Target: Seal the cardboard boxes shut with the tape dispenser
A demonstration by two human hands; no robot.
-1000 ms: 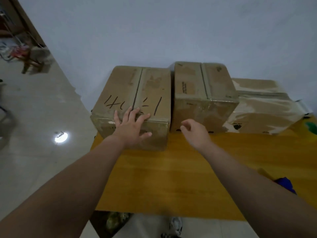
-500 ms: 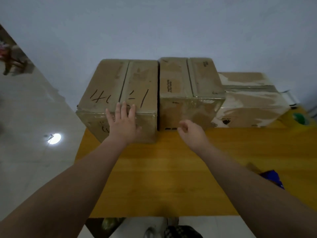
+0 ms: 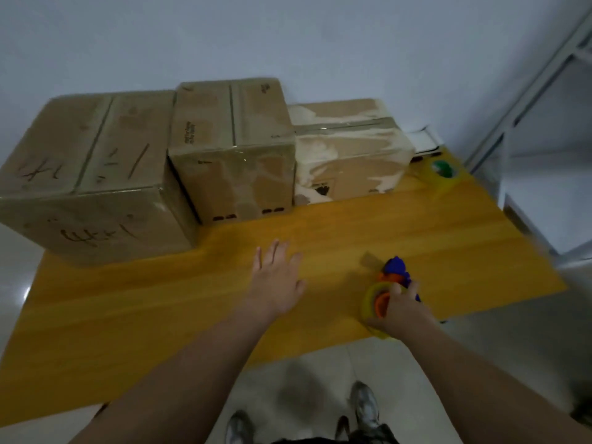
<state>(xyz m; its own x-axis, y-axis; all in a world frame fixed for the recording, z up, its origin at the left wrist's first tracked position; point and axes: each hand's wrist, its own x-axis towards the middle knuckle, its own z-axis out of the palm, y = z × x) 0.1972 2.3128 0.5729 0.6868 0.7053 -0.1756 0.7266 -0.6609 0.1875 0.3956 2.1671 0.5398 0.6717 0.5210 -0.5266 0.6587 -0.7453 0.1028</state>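
Three cardboard boxes stand in a row along the far edge of the yellow wooden table (image 3: 198,302). The left box (image 3: 93,174) bears black handwritten marks, the middle box (image 3: 230,145) is taller, and the right box (image 3: 349,149) has torn, pale patches. A blue and orange tape dispenser (image 3: 389,283) with a yellowish tape roll lies near the table's front right edge. My right hand (image 3: 400,310) is closed around the dispenser. Hovering flat over the bare table middle, my left hand (image 3: 277,277) has spread fingers and holds nothing.
A spare roll of tape with a green core (image 3: 443,169) sits at the table's far right corner. A white metal shelf frame (image 3: 538,129) stands to the right of the table. A white wall is behind the boxes. My shoes show below the front edge.
My left hand came off the left box and now hovers over the table. My right hand moved back right and closed on the tape dispenser. The view swung right and down.
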